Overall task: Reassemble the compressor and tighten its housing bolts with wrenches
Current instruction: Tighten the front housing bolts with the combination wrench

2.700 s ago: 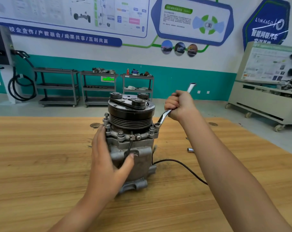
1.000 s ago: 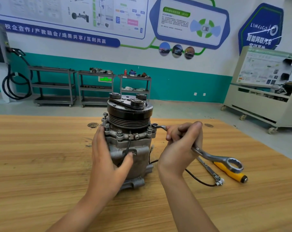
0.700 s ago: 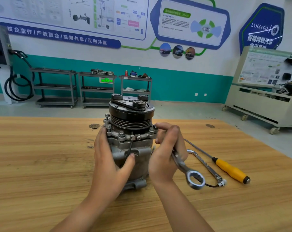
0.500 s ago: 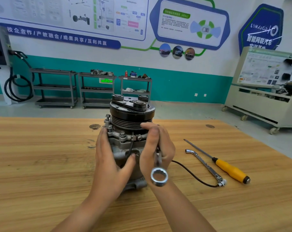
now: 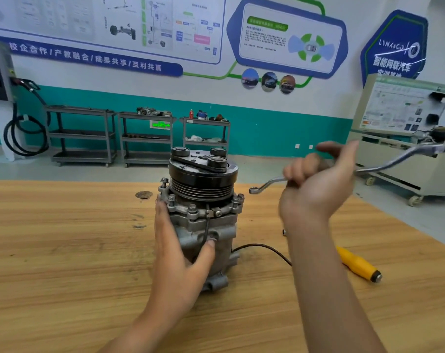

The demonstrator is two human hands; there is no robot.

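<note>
Having come off the right bolt [image 5: 238,200] of the compressor [image 5: 203,200], the wrench [image 5: 374,168] hovers just right of it — one stroke looks done, a reset due. Gripping its shank is the right hand [image 5: 315,192]; the left hand [image 5: 180,263] clasps the compressor (upright on the table [image 5: 63,238]). Open room right of it — only a screwdriver [image 5: 356,266], low.

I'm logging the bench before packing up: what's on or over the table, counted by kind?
Compressor: 1
Wrench, held in right hand: 1
Yellow-handled tool: 1
Black cable: 1
Metal tip beside forearm, kind unclear: 1
Total: 5
</note>
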